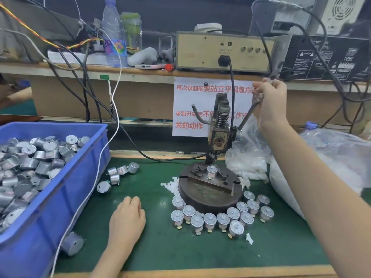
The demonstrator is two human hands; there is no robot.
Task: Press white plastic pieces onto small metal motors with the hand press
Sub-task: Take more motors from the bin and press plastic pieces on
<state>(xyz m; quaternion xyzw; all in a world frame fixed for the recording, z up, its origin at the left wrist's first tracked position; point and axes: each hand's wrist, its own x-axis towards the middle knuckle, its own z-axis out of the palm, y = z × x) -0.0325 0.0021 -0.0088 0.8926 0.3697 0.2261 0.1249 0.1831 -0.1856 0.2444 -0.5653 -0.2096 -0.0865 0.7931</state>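
Small silver cylindrical metal motor (pixel 212 171) sitting upright in the fixture of the dark round-based iron hand press (pixel 219 125), long axis vertical, shaft end pointing up at the ram (possibly a white cap on top, too small to tell). Right hand (pixel 270 97) gripping the slanted metal lever (pixel 248 115), which is angling up to the right. Left hand (pixel 127 215) resting loosely curled, holding nothing, on the green bench mat (pixel 200 249). Blue plastic crate (pixel 60 189) of motors sitting at left; cluttered wooden shelf (pixel 140 71) running behind.
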